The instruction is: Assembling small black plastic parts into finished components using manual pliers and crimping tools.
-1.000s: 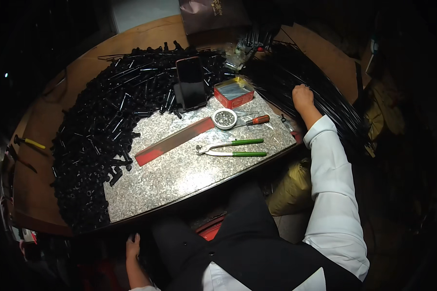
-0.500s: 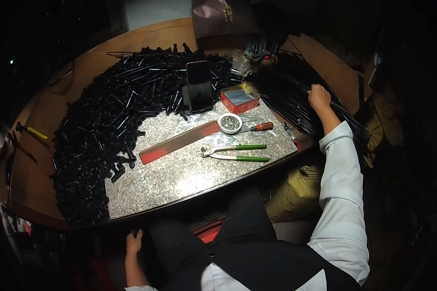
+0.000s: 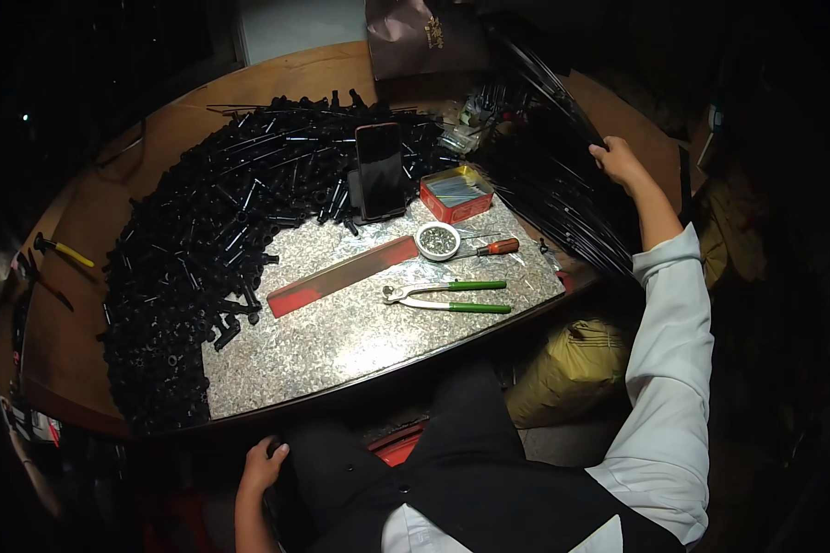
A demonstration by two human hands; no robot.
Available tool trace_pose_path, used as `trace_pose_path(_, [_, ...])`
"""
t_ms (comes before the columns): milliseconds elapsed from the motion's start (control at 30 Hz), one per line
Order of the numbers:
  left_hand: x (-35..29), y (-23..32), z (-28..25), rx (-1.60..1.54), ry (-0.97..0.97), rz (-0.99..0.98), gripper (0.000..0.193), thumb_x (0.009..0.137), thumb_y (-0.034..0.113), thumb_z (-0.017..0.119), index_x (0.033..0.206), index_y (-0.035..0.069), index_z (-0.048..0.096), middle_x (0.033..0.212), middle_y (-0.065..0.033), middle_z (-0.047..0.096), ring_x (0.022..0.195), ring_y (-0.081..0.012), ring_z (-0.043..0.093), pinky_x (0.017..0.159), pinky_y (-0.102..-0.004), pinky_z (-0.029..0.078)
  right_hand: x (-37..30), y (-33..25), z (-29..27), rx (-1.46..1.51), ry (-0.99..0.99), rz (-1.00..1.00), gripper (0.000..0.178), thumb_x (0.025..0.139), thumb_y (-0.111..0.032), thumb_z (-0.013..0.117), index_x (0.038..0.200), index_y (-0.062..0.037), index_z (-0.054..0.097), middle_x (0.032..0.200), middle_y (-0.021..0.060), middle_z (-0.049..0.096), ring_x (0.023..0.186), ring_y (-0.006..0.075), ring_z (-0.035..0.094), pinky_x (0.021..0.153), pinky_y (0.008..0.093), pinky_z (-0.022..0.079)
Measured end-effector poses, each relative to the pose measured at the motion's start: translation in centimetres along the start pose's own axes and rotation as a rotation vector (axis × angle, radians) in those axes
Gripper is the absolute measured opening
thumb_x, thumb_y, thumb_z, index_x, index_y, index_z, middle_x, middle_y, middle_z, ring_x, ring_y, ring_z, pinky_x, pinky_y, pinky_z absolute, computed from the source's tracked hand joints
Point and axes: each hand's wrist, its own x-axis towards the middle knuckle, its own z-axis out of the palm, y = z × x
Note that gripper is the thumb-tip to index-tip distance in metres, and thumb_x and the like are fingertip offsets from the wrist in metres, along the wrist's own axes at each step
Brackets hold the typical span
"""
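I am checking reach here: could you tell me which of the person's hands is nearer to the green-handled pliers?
Left, though narrowly. The left hand is below the table edge, down-left of the green-handled pliers; the right hand is up-right, on the black rods.

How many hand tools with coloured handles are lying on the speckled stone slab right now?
2: green-handled pincers near the slab's front edge, and an orange-handled screwdriver just behind them, beside the small round tin. Others may be hidden under the black parts.

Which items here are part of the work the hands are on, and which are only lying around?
In hand:
right hand gripping the bundle of black rods
left hand below the table edge

Lying about:
green-handled pincers
phone
red tin
heap of black parts
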Motion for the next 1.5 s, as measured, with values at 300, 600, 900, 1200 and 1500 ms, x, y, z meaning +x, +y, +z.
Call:
trace_pose_path(300, [-1.1,6.4,-1.3,0.010,-0.110,0.189,0.052,0.084,0.031,0.066,0.123,0.000,0.054,0.112,-0.0237,0.062,0.104,-0.0363,0.060,0.089,-0.0384,0.047,0.0,-4.4,-1.1,-0.229,0.147,-0.155,0.026,0.089,-0.023,0.060,0.096,0.0020,0.060,0.090,0.0179,0.065,0.086,0.0283,0.063,0.072,0.0396,0.049])
trace_pose_path(600, [-1.9,6.6,-1.6,0.154,-0.113,0.229,0.052,0.083,0.030,0.067,0.125,0.002,0.053,0.110,-0.0241,0.062,0.099,-0.0361,0.062,0.085,-0.0383,0.049,0.5,-3.5,-2.4,-0.566,0.186,-0.092,0.028,0.087,-0.017,0.061,0.105,0.0031,0.059,0.113,0.0242,0.059,0.107,0.0378,0.057,0.088,0.0451,0.047])
trace_pose_path(900, [-3.0,11.9,-3.2,0.088,-0.129,0.346,0.049,0.082,0.025,0.068,0.121,-0.001,0.055,0.112,-0.0228,0.062,0.103,-0.0374,0.060,0.089,-0.0377,0.047,1.8,-2.0,-3.1,-0.193,0.297,-0.246,0.021,0.086,-0.018,0.062,0.089,0.0024,0.056,0.090,0.0183,0.064,0.086,0.0309,0.063,0.074,0.0398,0.048])
trace_pose_path(1200, [-3.8,20.9,-5.5,-0.105,-0.059,0.670,0.035,0.081,0.014,0.068,0.112,0.000,0.061,0.108,-0.0179,0.065,0.101,-0.0307,0.063,0.087,-0.0342,0.048,-7.3,-10.9,-1.6,0.584,-0.055,-0.304,0.018,0.097,-0.023,0.049,0.088,-0.0090,0.056,0.065,-0.0050,0.051,0.051,0.0007,0.041,0.043,0.0162,0.029])
trace_pose_path(1500, [-1.9,31.6,-0.2,-0.643,-0.299,0.844,0.044,0.092,0.019,0.057,0.130,-0.002,0.045,0.125,-0.0159,0.055,0.115,-0.0217,0.053,0.096,-0.0328,0.042,-19.0,-18.2,4.9,1.003,-0.489,-0.402,0.016,0.099,-0.025,0.046,0.090,-0.0113,0.048,0.070,-0.0041,0.051,0.052,0.0019,0.043,0.043,0.0161,0.031])
